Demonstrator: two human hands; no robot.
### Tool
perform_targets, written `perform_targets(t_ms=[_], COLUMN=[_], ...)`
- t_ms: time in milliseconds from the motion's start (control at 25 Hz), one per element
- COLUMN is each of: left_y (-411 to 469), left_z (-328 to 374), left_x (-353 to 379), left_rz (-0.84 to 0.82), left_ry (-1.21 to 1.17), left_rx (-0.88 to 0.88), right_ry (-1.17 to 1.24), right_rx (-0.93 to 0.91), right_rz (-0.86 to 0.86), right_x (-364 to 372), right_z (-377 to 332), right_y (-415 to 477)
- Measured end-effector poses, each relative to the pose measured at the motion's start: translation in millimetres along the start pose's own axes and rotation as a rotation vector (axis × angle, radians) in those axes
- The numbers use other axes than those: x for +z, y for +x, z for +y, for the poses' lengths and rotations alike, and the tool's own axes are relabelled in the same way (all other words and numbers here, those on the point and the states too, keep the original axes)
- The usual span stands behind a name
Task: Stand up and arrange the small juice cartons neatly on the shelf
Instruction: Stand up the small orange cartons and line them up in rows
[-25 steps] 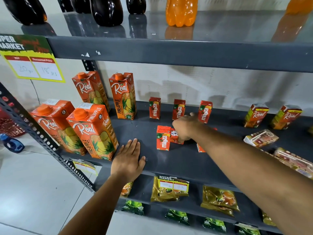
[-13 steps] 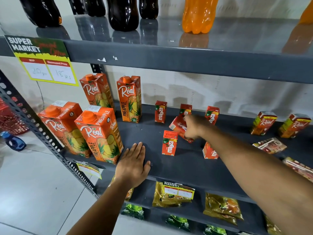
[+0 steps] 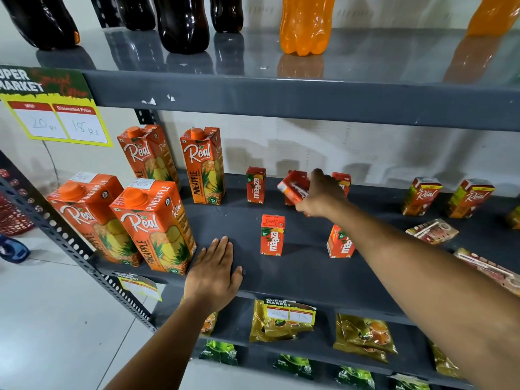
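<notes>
Three upright "maaza" cartons [image 3: 272,235]; right hand [image 3: 323,197] grips another [image 3: 292,188].

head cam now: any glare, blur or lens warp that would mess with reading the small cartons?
Head view: wide-angle warp bows the upper shelf edge and tilts the tall cartons outward; glossy top shelf mirrors the bottles; soft shadows on the back wall; the tilted small carton in the right hand is slightly motion-blurred, label unreadable; standing front carton reads sharp; left hand lies flat, sharp.
</notes>
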State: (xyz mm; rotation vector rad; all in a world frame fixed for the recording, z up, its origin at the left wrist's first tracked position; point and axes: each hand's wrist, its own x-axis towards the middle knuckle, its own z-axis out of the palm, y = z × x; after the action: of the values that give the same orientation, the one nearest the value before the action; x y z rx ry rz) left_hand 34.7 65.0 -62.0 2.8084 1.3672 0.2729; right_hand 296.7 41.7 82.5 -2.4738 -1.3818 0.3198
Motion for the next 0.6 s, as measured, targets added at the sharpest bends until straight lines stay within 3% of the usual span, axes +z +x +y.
perform_targets(t_ms=[120, 280, 400, 600], left_y=[1, 1, 1, 1], left_z=[1, 1, 0, 0], left_x=[0, 0, 1, 2], left_rz=[-0.003, -0.009, -0.004, -0.013], left_ry=[-0.001, 0.008, 0.008, 0.001], left_rx=[-0.001, -0.004, -0.006, -0.017], right_ry=[-0.362, -0.718, -0.724, -0.685], right_rx=[-0.290, -0.751, -0.774, -0.737], right_rz=[0.001, -0.180, -0.303, -0.299], right_x=[-11, -17, -25, -41], right_z=[3, 10, 13, 16], right_y=[3, 6, 2, 5])
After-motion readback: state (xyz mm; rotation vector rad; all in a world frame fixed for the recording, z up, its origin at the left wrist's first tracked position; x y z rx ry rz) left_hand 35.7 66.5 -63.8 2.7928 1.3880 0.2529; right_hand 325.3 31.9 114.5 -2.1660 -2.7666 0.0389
